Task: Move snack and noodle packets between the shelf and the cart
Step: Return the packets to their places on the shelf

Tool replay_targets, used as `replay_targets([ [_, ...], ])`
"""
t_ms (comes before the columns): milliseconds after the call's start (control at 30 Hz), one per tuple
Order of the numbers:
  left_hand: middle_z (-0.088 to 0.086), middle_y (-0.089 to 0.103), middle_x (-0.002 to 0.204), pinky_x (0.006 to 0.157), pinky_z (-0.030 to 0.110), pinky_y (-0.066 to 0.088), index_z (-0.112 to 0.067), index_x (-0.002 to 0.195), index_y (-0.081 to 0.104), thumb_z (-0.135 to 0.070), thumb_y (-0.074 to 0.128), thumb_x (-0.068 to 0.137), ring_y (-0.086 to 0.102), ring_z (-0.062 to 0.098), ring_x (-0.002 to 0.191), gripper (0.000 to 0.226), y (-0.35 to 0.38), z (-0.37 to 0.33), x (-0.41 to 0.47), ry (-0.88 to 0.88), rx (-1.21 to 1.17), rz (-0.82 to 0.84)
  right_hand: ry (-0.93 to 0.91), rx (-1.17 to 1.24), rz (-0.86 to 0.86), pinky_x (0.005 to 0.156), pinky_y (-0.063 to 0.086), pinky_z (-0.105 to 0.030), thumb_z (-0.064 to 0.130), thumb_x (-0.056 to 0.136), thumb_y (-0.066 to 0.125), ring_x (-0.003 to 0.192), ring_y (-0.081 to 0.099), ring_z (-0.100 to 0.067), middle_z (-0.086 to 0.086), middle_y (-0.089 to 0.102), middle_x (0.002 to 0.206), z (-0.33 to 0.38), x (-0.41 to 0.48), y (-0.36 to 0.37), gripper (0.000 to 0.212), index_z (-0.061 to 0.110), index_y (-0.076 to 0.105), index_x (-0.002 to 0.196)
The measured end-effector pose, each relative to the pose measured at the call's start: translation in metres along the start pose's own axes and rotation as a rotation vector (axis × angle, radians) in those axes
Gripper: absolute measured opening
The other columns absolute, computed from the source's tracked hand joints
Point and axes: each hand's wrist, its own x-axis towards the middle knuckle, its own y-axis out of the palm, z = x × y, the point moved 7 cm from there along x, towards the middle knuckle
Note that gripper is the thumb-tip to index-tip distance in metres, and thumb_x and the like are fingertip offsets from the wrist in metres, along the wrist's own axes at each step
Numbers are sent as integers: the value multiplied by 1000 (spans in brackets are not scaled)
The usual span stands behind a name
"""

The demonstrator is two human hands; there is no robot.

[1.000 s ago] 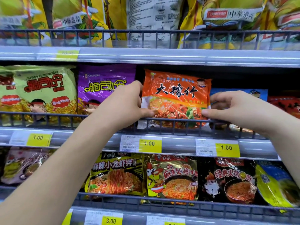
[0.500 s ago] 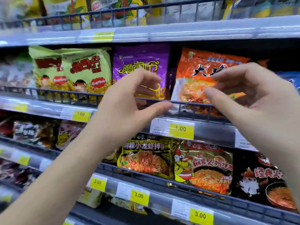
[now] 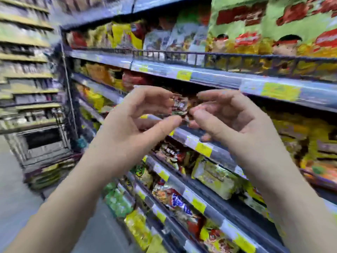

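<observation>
Blurred aisle surrounded me, the shelf (image 3: 228, 83) on my right, the cart (image 3: 42, 143) well apart at left, noodle packets (image 3: 215, 177) lining the shelf, and my left hand (image 3: 127, 128) and right hand (image 3: 233, 125) hung with fingers (image 3: 145, 95) half-curled, pinching nothing, so a rushed grab could have knocked packets down.

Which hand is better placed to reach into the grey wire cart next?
Probably the left hand: empty, and on the side where the grey wire cart stands; the right hand is farther from it.
</observation>
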Motion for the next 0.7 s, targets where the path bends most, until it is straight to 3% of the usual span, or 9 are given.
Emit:
replay_targets([
  [200, 0, 75, 114, 85, 21, 56, -26, 116, 67, -33, 79, 85, 72, 13, 106, 34, -156, 71, -19, -134, 105, -169, 88, 174, 112, 74, 60, -22, 30, 79, 76, 97, 73, -32, 3, 78, 97, -79, 48, 151, 42, 16, 69, 117],
  [333, -1, 77, 112, 87, 23, 58, -24, 115, 68, -31, 79, 86, 73, 13, 105, 32, -243, 111, -33, -219, 171, -282, 165, 242, 181, 79, 59, -26, 37, 79, 79, 100, 74, -30, 0, 78, 104, -129, 76, 233, 41, 23, 70, 117],
  [400, 0, 77, 112, 86, 25, 59, -24, 113, 68, -30, 78, 86, 73, 15, 105, 30, -279, 129, -38, -258, 189, -332, 203, 279, 207, 79, 60, -26, 31, 84, 82, 99, 75, -26, 0, 79, 104, -155, 90, 269, 37, 21, 70, 118],
  [500, -1, 77, 111, 93, 28, 59, -27, 112, 69, -32, 78, 83, 72, 13, 104, 31, -325, 156, -42, -300, 232, -405, 244, 350, 252, 75, 60, -24, 26, 84, 76, 93, 74, -18, 2, 79, 101, -194, 111, 318, 32, 21, 70, 115],
  [600, 1, 77, 110, 88, 26, 59, -23, 114, 69, -30, 78, 82, 72, 11, 102, 34, -365, 188, -42, -345, 293, -480, 270, 400, 313, 70, 57, -21, 26, 84, 74, 92, 74, -18, 2, 78, 100, -235, 135, 363, 32, 21, 69, 115],
  [700, 2, 77, 113, 86, 38, 63, -17, 119, 68, -31, 77, 81, 72, 13, 104, 41, -403, 227, -35, -398, 341, -536, 291, 439, 365, 69, 56, -21, 27, 84, 75, 91, 74, -15, 3, 78, 98, -278, 165, 403, 29, 23, 70, 113],
])
